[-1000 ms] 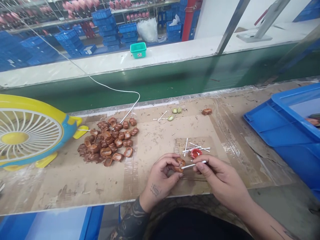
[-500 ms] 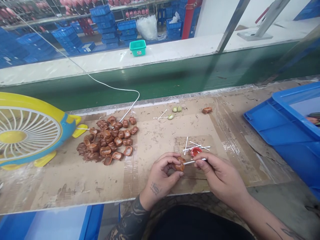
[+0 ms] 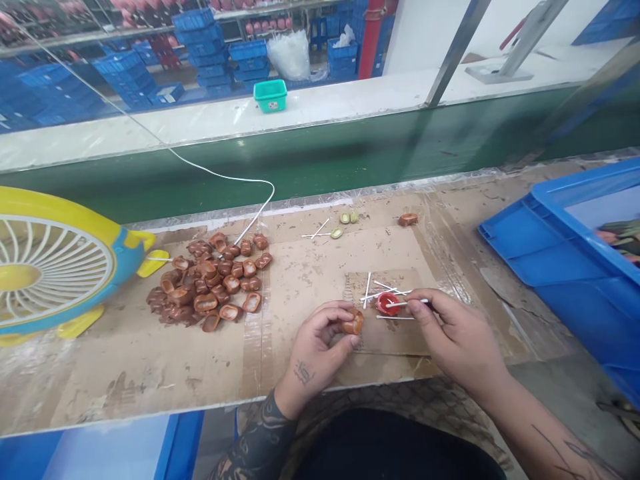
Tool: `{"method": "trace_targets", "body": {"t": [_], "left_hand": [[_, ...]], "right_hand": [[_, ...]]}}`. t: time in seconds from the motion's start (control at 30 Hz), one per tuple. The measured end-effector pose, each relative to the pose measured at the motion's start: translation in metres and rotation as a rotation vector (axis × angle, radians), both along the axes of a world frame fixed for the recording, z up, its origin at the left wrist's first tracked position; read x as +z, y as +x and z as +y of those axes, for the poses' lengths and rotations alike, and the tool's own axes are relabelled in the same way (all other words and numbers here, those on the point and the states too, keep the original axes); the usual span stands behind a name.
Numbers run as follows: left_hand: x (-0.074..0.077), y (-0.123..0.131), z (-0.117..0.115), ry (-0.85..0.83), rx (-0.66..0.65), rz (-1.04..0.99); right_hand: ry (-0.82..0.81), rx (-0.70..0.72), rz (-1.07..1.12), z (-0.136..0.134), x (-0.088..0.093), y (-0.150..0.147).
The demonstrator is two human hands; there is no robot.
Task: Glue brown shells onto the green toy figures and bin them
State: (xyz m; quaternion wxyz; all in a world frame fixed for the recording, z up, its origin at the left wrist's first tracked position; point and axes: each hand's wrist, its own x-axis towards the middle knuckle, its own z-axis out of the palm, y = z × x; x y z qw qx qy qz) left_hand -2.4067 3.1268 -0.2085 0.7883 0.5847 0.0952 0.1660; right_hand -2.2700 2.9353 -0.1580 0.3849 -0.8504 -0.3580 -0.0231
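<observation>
Right hand (image 3: 453, 333) pinches a cotton swab (image 3: 404, 304), long axis running left to right, its left tip at the red cup (image 3: 379, 308), just right of and beyond the brown piece (image 3: 354, 323) held in the left hand (image 3: 317, 343).

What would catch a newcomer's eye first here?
Probably the yellow-and-blue fan at the left edge, then the heap of brown pieces beside it. Below centre, the left hand holds one brown piece, the right hand a swab with its tip at a red pot.
</observation>
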Motion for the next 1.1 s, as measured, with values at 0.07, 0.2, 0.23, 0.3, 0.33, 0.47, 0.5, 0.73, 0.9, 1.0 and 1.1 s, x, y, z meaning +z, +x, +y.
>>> {"method": "trace_targets", "body": {"t": [0.07, 0.2, 0.23, 0.3, 0.33, 0.47, 0.5, 0.73, 0.9, 1.0, 1.1], "left_hand": [[0.002, 0.001, 0.0, 0.003, 0.02, 0.022], [0.006, 0.002, 0.001, 0.021, 0.06, 0.009], [0.006, 0.002, 0.001, 0.016, 0.065, 0.009], [0.008, 0.002, 0.001, -0.011, 0.069, 0.027], [0.008, 0.002, 0.0, -0.028, 0.07, 0.045], [0.008, 0.001, -0.001, -0.087, 0.059, 0.089], [0.008, 0.001, -0.001, -0.099, 0.058, 0.085], [0.009, 0.002, -0.001, -0.094, 0.047, 0.088], [0.01, 0.001, 0.0, -0.072, 0.027, 0.107], [0.009, 0.001, 0.0, -0.079, 0.019, 0.109], [0.008, 0.0, 0.0, -0.084, 0.012, 0.095]], "right_hand": [[-0.044, -0.006, -0.03, -0.001, -0.006, 0.004], [-0.089, -0.004, -0.06, 0.002, -0.015, 0.007], [-0.098, -0.006, -0.058, 0.003, -0.016, 0.007], [-0.102, -0.015, -0.048, 0.003, -0.015, 0.006], [-0.097, -0.022, -0.045, 0.002, -0.014, 0.006], [-0.04, -0.062, -0.066, -0.001, -0.005, 0.005], [-0.032, -0.055, -0.074, -0.002, -0.004, 0.005], [0.038, -0.127, 0.014, -0.007, 0.0, -0.004], [0.24, -0.075, 0.291, 0.003, 0.006, -0.019], [0.248, 0.037, 0.357, 0.013, 0.004, -0.025], [0.19, 0.102, 0.354, 0.019, -0.001, -0.026]]}}
